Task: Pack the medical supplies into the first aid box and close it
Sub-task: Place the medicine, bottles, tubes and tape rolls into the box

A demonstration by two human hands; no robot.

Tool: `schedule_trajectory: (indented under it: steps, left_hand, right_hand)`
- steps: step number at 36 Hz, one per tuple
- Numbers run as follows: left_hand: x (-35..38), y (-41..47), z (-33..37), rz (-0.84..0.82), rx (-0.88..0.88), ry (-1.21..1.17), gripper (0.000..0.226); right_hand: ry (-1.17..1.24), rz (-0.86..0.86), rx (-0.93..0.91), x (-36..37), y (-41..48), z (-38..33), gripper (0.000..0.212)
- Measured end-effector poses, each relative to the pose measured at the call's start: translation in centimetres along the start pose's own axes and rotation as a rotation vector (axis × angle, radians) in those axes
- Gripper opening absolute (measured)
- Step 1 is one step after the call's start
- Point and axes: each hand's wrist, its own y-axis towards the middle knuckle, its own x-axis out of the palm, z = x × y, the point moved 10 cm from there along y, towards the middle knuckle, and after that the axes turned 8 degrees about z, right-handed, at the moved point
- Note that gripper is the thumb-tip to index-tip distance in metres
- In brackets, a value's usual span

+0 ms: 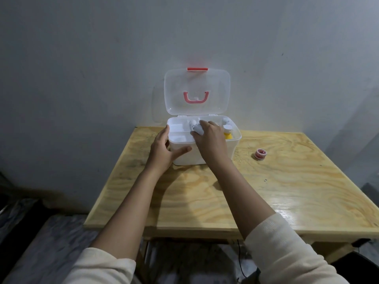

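A white first aid box point(232, 147) stands open at the back of the wooden table point(256, 193). Its clear lid point(217, 89), with a pink handle and a red latch, is upright against the wall. My left hand point(164, 149) grips the box's front left corner. My right hand point(211, 138) reaches into the box, fingers closed around a white bandage roll point(198, 129). Another white roll point(192, 123) lies beside it in the tray. A yellow bottle point(228, 133) and a white roll point(227, 120) sit in the right part of the box. A small red tape roll point(260, 154) lies on the table to the right.
The grey wall point(102, 58) is right behind the box. The table's front edge point(184, 227) is near my body, with dark floor and a cable below it.
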Motion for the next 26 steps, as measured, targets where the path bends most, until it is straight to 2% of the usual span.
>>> schedule_trajectory:
  steps: [3,8,14,18,26]
  left_hand:
    - [0.0,0.1,-0.1,-0.012,0.002,-0.008,0.100]
    - [0.0,0.1,-0.3,-0.024,-0.008,-0.039,0.103]
    - [0.1,0.2,-0.4,-0.020,-0.021,-0.091,0.098]
    - [0.2,0.1,-0.3,-0.026,-0.010,-0.103,0.093]
    - [0.2,0.3,-0.5,-0.027,-0.004,-0.063,0.095]
  right_hand:
    - [0.033,-0.084,-0.042,1.2,-0.2,-0.6,0.039]
    - [0.015,-0.190,-0.141,2.5,-0.6,-1.5,0.033]
    - [0.008,-0.335,-0.226,4.0,-1.0,-2.1,0.041]
    - [0.126,-0.328,-0.183,3.8,-1.0,-2.0,0.035]
    - [0.194,-0.304,-0.189,3.6,-1.1,-2.1,0.031]
